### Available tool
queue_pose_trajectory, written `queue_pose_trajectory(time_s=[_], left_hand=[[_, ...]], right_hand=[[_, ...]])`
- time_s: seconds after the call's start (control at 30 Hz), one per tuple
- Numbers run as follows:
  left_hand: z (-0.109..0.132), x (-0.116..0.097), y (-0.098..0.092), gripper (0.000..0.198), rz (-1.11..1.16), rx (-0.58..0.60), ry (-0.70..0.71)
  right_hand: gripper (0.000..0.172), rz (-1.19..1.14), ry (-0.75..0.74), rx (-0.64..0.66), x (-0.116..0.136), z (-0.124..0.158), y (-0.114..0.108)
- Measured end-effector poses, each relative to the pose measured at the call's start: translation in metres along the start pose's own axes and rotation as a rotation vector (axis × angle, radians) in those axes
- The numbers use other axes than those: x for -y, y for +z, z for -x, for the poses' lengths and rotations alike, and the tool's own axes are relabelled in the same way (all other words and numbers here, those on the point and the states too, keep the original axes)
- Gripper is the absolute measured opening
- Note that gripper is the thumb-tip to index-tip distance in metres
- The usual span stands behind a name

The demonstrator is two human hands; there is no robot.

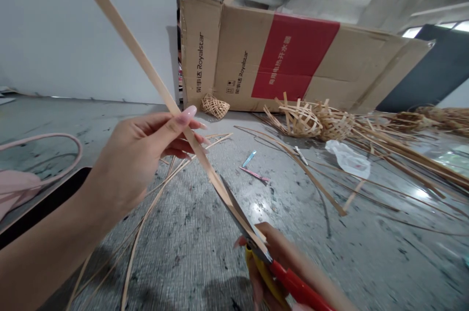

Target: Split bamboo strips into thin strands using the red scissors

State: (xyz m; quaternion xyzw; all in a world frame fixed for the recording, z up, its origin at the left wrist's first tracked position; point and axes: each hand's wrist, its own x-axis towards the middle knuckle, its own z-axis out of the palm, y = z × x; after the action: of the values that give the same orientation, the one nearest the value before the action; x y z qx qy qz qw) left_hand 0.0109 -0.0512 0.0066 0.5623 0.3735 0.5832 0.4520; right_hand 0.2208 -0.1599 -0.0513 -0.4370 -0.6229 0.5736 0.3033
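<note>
My left hand (135, 164) pinches a long, flat bamboo strip (146, 64), which rises to the upper left out of the frame. Low in the view, my right hand (282, 272) grips a pair of scissors (242, 220) with red and yellow handles. The strip's lower end runs between the open steel blades. The right hand is blurred, and part of the handles is hidden behind its fingers.
A bent cardboard carton (234, 52) leans at the back. Before it lie a small woven bamboo ball (215, 106) and rough woven bamboo pieces (311, 120). Loose strips, a white plastic bag (348, 162) and a pink bag (18, 189) lie on the concrete floor (190, 233).
</note>
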Motion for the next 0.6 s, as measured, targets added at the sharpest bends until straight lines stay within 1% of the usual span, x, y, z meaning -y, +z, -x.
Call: queue_pose_trajectory(time_s=[0.07, 0.13, 0.2, 0.3, 0.4, 0.47, 0.53, 0.57, 0.6], left_hand=[[0.001, 0.002, 0.001, 0.016, 0.006, 0.047, -0.012], [0.002, 0.003, 0.002, 0.017, 0.017, 0.072, -0.029], [0.002, 0.005, 0.005, 0.016, 0.039, 0.068, -0.044], [0.001, 0.008, 0.009, 0.014, 0.08, 0.042, -0.062], [0.002, 0.008, 0.011, 0.015, 0.084, 0.009, -0.098], [0.003, 0.007, 0.011, 0.015, 0.081, 0.009, -0.112], [0.004, 0.006, 0.011, 0.013, 0.09, 0.026, -0.106], [0.004, 0.006, 0.011, 0.013, 0.097, 0.035, -0.104], [0.005, 0.006, 0.011, 0.013, 0.103, 0.038, -0.103]], right_hand=[[0.033, -0.016, 0.012, -0.007, 0.002, 0.002, 0.001], [0.037, -0.031, -0.001, -0.035, 0.002, 0.003, 0.001], [0.038, -0.027, -0.019, -0.044, -0.001, 0.003, 0.001], [0.035, 0.001, -0.025, -0.008, -0.01, 0.001, -0.001], [0.038, 0.016, -0.042, -0.004, -0.019, -0.001, -0.002], [0.044, 0.052, -0.036, -0.024, -0.023, -0.001, -0.002], [0.054, 0.089, -0.01, -0.048, -0.024, 0.0, -0.001], [0.054, 0.09, 0.002, -0.057, -0.024, 0.0, -0.001], [0.049, 0.075, 0.013, -0.065, -0.023, 0.001, -0.001]])
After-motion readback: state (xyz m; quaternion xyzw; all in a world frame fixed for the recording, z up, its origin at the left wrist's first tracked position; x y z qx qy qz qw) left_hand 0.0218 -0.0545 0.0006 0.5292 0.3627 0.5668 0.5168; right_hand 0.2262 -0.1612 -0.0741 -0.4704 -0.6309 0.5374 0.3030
